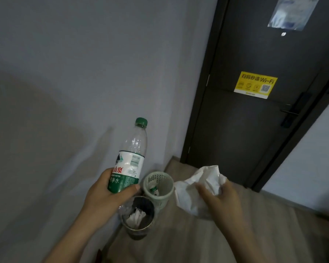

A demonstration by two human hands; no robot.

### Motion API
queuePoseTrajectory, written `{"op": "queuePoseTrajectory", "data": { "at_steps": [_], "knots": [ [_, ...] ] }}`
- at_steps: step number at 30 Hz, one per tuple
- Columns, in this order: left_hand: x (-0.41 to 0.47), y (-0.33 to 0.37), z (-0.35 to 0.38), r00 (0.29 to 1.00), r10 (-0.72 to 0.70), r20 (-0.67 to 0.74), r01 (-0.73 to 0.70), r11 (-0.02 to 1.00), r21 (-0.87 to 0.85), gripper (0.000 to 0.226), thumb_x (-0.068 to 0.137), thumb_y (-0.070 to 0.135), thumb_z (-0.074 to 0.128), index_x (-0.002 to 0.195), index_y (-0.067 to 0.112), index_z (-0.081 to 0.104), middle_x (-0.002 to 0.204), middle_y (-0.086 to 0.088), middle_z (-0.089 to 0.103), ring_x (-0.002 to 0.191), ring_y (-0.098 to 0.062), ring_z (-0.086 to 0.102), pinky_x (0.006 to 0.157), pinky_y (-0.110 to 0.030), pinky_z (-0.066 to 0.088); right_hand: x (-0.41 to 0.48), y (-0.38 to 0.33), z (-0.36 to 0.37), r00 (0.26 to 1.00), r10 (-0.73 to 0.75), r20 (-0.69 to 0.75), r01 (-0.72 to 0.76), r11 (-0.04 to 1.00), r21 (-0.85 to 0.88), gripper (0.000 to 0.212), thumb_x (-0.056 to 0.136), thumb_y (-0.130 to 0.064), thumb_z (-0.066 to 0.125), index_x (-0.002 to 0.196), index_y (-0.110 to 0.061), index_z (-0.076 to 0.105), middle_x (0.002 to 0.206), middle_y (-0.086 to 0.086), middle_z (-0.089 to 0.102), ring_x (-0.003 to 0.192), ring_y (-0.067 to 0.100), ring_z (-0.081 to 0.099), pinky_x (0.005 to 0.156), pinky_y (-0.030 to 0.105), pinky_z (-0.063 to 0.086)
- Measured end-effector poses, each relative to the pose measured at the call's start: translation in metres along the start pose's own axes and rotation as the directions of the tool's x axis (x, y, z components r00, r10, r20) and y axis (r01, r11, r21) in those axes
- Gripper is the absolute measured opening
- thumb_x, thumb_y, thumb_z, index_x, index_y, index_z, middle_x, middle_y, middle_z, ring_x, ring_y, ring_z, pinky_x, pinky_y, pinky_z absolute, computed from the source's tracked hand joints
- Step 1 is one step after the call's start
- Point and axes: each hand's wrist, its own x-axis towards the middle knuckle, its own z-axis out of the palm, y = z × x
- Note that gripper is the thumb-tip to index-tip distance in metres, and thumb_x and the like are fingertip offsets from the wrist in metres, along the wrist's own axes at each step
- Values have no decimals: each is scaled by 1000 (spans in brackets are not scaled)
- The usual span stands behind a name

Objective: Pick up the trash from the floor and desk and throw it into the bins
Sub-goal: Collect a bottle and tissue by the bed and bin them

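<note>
My left hand (108, 194) grips the lower part of a clear plastic water bottle (132, 152) with a green cap and a green-and-white label, held upright above the bins. My right hand (218, 200) holds a crumpled white plastic bag (196, 186) to the right of the bins. On the floor by the wall stand two bins. The pale green lattice basket (164, 198) has a small bottle lying inside. The dark round bin (141, 230), nearer to me, is lined with a clear bag and holds white crumpled paper.
A grey wall (84, 73) runs along the left, right behind the bins. A dark door (254, 120) with a yellow Wi-Fi sticker and a handle on its right closes the corner ahead. Wood-look floor (188, 240) spreads to the right of the bins.
</note>
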Motion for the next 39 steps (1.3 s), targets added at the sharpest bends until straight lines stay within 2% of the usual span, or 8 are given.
{"op": "queuePoseTrajectory", "data": {
  "at_steps": [9, 13, 19, 21, 24, 27, 32, 39],
  "knots": [
    [144, -38, 49, 991, -124, -38, 127, 989, 75, 49, 69, 28, 84, 109, 33, 56, 95, 9, 69, 84, -5, 65, 65, -19, 48, 173, 62, 83, 982, 104, 159, -101, 995, -27, 40, 84, -44, 68, 115, -24, 57, 101, -5, 66, 86, 12, 64, 68, 26, 51],
    [212, -51, 88, 969, -227, -96, 235, 969, 76, 45, 70, 31, 82, 106, 37, 54, 97, 8, 67, 86, -6, 65, 67, -20, 50, 265, 91, 117, 953, 151, 263, -146, 989, -38, 40, 91, -31, 62, 128, -17, 53, 108, 1, 62, 93, 19, 59, 75, 30, 47],
    [288, -101, 132, 904, -390, -177, 412, 904, 112, 41, 75, 34, 77, 105, 33, 50, 94, 11, 65, 82, -1, 62, 60, -14, 45, 364, 153, 177, 885, 229, 406, -179, 971, -158, 37, 93, -20, 59, 127, -6, 53, 110, 9, 62, 98, 25, 61, 77, 32, 50],
    [304, -128, 138, 867, -462, -188, 490, 858, 152, 44, 77, 38, 75, 109, 29, 45, 92, 13, 61, 80, -1, 60, 59, -17, 45, 381, 177, 201, 848, 294, 441, -209, 950, -231, 35, 92, -17, 60, 122, -3, 53, 102, 9, 61, 92, 25, 60, 72, 31, 48],
    [322, -172, 144, 805, -565, -181, 593, 776, 215, 47, 79, 40, 73, 113, 25, 43, 92, 8, 62, 79, -6, 60, 62, -21, 48, 393, 214, 239, 787, 397, 472, -265, 909, -322, 41, 89, -21, 65, 122, -1, 52, 107, 16, 64, 94, 29, 61, 82, 40, 50],
    [333, -220, 150, 742, -657, -133, 663, 690, 289, 57, 78, 40, 74, 120, 20, 42, 101, 0, 63, 83, -11, 61, 62, -19, 48, 394, 253, 273, 731, 481, 484, -310, 866, -392, 43, 87, -24, 68, 122, -3, 54, 110, 17, 65, 99, 32, 62, 83, 38, 50],
    [344, -303, 162, 656, -749, -93, 711, 571, 409, 60, 76, 44, 73, 120, 19, 41, 104, 1, 63, 84, -11, 62, 65, -22, 53, 384, 323, 328, 663, 596, 453, -365, 786, -499, 47, 88, -25, 66, 126, -2, 50, 117, 17, 61, 107, 33, 59, 77, 27, 39],
    [360, -413, 181, 597, -798, -79, 748, 518, 416, 55, 75, 35, 77, 116, 21, 42, 99, 4, 58, 78, -4, 57, 57, -13, 42, 353, 423, 395, 582, 685, 438, -382, 706, -596, 51, 88, -32, 65, 127, -4, 48, 121, 16, 58, 108, 31, 57, 87, 33, 43]
  ]
}}
